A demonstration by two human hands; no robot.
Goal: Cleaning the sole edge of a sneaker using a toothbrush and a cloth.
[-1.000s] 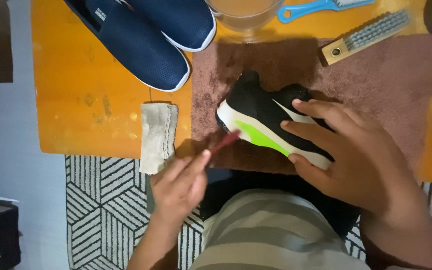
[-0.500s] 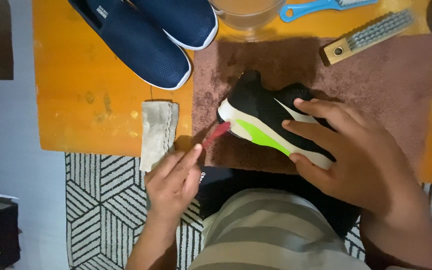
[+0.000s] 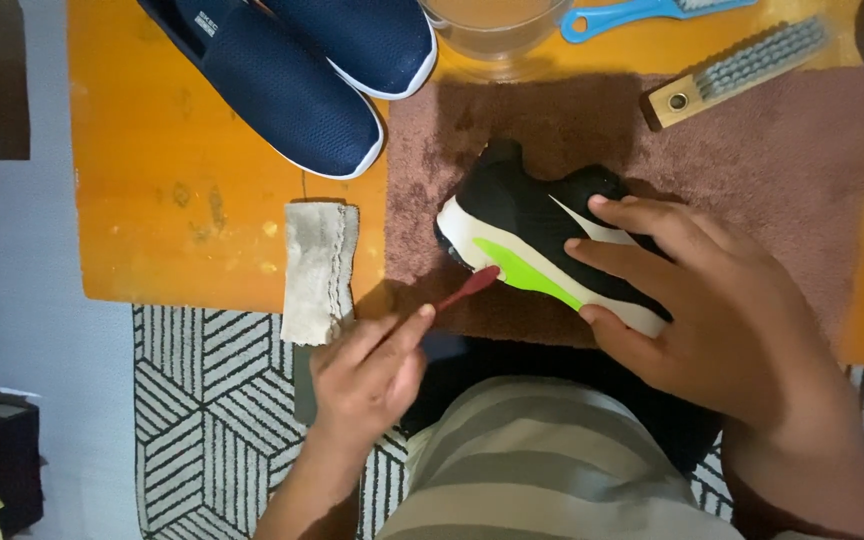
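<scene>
A black sneaker with a cream sole and a bright green patch lies on its side on a brown towel. My right hand grips it from the near side, fingers spread over the upper and sole. My left hand holds a red toothbrush, whose head touches the sole beside the green patch.
An orange table holds the towel, two navy slip-on shoes, a folded grey rag hanging over the near edge, a clear bowl of cloudy liquid, a wooden-handled brush and a blue brush. A patterned rug lies below.
My left hand has moved right and up, bringing the toothbrush head from off the shoe's end onto the sole. The right hand and the sneaker stay where they were.
</scene>
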